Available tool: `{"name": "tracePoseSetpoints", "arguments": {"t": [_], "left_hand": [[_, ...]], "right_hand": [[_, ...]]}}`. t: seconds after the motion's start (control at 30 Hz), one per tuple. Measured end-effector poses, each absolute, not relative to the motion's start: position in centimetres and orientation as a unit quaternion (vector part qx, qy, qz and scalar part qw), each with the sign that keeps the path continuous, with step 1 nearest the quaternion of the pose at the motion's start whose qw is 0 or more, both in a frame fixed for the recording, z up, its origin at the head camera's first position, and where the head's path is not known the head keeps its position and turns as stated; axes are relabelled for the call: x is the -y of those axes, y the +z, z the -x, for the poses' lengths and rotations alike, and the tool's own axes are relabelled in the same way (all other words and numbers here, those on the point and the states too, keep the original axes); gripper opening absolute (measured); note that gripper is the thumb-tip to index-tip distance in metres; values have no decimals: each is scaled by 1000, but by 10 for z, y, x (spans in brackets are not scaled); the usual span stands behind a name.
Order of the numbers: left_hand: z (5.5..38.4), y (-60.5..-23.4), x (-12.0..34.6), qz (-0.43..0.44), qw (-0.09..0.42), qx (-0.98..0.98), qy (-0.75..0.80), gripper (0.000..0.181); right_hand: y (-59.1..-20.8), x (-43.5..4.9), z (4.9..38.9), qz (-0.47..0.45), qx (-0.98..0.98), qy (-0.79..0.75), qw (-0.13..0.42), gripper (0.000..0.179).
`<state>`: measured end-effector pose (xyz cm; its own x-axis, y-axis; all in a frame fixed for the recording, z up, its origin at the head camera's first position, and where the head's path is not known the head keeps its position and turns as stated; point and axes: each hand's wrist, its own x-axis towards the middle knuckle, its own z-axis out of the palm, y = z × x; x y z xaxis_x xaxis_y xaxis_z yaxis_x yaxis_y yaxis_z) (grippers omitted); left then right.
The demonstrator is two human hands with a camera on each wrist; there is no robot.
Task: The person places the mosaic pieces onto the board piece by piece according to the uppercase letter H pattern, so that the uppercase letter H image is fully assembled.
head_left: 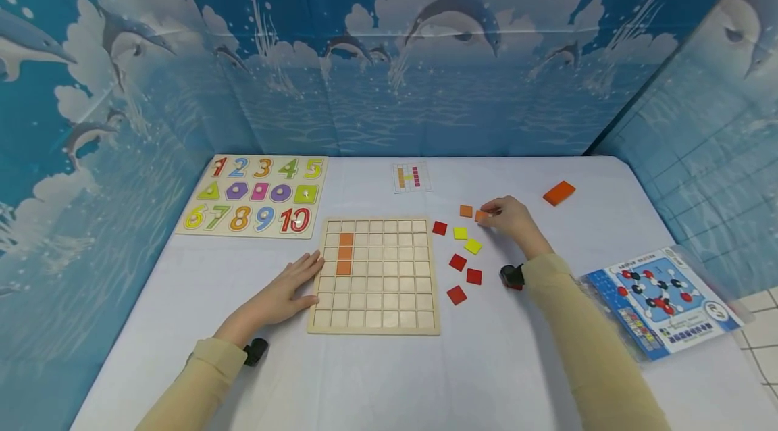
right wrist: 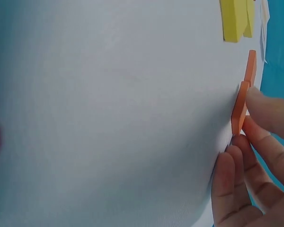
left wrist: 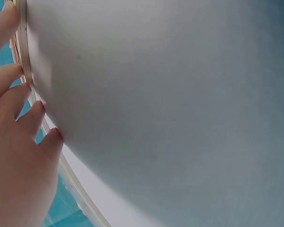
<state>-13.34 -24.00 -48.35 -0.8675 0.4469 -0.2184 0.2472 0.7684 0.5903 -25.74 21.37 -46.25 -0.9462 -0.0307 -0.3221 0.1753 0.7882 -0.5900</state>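
Observation:
A wooden grid board (head_left: 377, 286) lies flat, with three orange tiles in a column near its upper left. My left hand (head_left: 281, 292) rests at the board's left edge, its fingers extended; in the left wrist view the fingertips touch the board's side. Right of the board, my right hand (head_left: 512, 218) pinches an orange square tile (right wrist: 240, 106) between thumb and fingers, low over the table. Another orange tile (head_left: 466, 211) lies just left of it. Two yellow tiles, one nearer the hand (head_left: 473, 246), and several red tiles, one farther down (head_left: 457, 294), lie around.
Behind the board lies a small pattern card (head_left: 411, 177). A number and shape puzzle board (head_left: 252, 198) is at the back left. An orange block (head_left: 559, 193) sits at the back right, and a bagged blue-and-white package (head_left: 665, 302) lies at the right edge.

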Motion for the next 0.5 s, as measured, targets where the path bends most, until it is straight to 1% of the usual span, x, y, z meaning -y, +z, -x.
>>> {"name": "tracePoseSetpoints", "arguments": {"t": [0.27, 0.5], "left_hand": [[134, -484, 241, -190, 177, -923, 286, 74], [134, -483, 241, -197, 172, -921, 288, 74]], "right_hand": [[-464, -206, 259, -59, -937, -313, 141, 32], [-464, -204, 259, -74, -938, -311, 134, 33]]}}
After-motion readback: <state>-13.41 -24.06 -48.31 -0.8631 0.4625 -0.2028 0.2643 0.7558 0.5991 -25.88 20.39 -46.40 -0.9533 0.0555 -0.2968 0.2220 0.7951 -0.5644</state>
